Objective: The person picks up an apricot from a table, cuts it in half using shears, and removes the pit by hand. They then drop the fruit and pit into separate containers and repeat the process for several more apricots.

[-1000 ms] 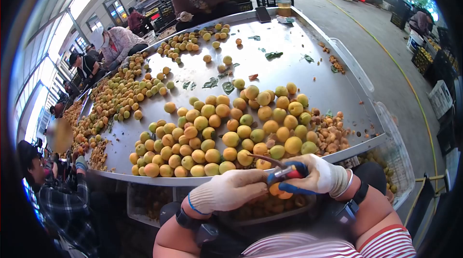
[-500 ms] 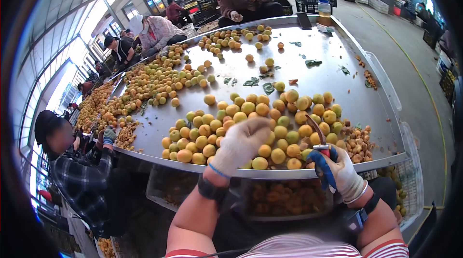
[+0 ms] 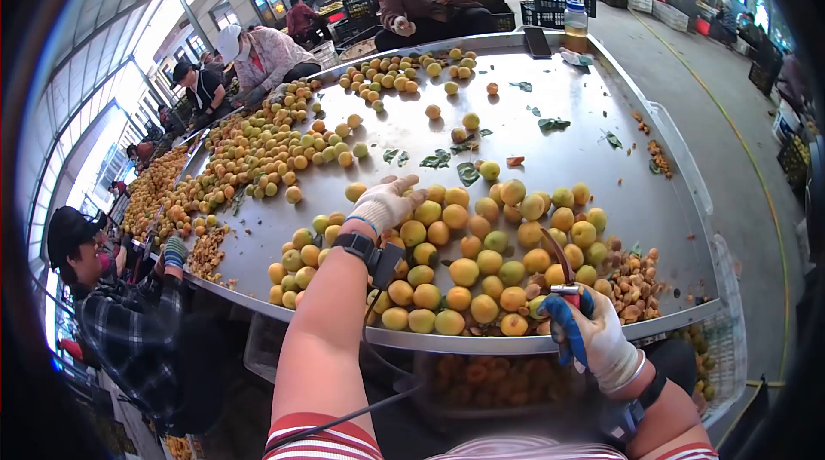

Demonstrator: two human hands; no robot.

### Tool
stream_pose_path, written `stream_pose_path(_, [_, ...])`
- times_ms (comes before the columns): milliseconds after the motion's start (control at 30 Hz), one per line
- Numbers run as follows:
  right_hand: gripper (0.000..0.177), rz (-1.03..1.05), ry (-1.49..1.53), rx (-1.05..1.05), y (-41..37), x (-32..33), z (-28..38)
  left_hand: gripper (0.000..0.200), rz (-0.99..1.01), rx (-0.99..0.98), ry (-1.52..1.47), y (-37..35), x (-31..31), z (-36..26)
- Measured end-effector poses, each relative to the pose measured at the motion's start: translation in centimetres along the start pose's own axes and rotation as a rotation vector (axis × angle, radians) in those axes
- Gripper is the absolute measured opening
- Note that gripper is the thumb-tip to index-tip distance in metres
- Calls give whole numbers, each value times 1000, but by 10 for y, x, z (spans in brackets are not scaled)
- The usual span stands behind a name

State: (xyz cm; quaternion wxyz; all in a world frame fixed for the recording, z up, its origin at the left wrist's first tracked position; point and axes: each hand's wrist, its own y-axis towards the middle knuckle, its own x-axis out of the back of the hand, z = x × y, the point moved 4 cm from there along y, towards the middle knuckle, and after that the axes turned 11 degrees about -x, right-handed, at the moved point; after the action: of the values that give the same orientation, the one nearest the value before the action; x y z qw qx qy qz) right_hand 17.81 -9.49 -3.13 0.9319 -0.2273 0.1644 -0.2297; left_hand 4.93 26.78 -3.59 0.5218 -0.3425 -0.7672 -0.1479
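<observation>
My left hand, in a white knit glove, reaches over the near pile of apricots. Its fingers are stretched forward at the pile's far left edge, touching or just above the fruit; I see nothing held in it. My right hand, gloved in white and blue, is closed around the handle of a curved-blade knife by the table's front edge. The blade points up in front of several apricots. To its right lies a heap of small brown pits or scraps.
The metal table has a raised rim. Loose leaves, a phone and a jar lie or stand on it. Below is a crate of fruit. A co-worker in plaid sits at left; others sit across.
My left hand has moved forward and left, from a closed shape above the pile to stretched fingers at its far side. The knife stays in my right hand, and the view has shifted slightly.
</observation>
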Motion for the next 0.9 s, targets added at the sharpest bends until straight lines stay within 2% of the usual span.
stream_pose_path(33, [22,-8,9,-8,0,1,1,56,42,63,-108,-4,-4,-6])
stream_pose_path(167, [23,-35,40,-13,-4,6,4,53,-28,-72,95,13,-28,10])
stream_pose_path(233, [24,-16,55,-13,-7,6,8,51,-18,-95,96,3,-32,-2])
stream_pose_path(300, [24,-12,49,-21,-6,7,7,52,78,-169,168,-13,-32,-26])
stream_pose_path(500, [24,-16,71,1,-8,10,6,49,97,-180,219,-26,-38,-40])
stream_pose_path(633, [24,-21,51,1,-8,8,9,55,88,-259,169,-37,-43,-55])
stream_pose_path(733, [23,-54,99,-5,-6,7,7,63,238,-236,200,-42,-52,-66])
stream_pose_path(900, [23,-23,85,-29,-8,8,8,62,291,-289,228,-41,-25,-78])
